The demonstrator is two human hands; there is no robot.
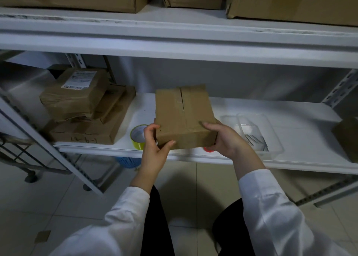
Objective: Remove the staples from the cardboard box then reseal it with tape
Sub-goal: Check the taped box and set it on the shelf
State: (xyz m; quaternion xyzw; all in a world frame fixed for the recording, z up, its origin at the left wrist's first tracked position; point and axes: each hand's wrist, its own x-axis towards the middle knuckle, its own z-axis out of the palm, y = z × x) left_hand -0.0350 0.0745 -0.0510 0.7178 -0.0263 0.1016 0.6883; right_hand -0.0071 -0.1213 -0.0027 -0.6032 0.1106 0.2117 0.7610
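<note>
A small brown cardboard box (184, 116) is held above the front of the white lower shelf (290, 120), its top flaps meeting along a centre seam where a small staple shows. My left hand (155, 145) grips its near left corner, thumb under the front face. My right hand (226, 137) grips the near right corner, fingers on top. A roll of yellow-green tape (138, 137) stands on the shelf just left of my left hand. A small red object (208, 149) peeks out under the box.
A clear plastic tray (271, 137) holding several metal pieces sits to the right. Stacked brown parcels (85, 108) fill the shelf's left end, and another box (346, 137) is at the far right. Large cartons sit on the upper shelf (174, 35). A blue basket (126, 161) is below.
</note>
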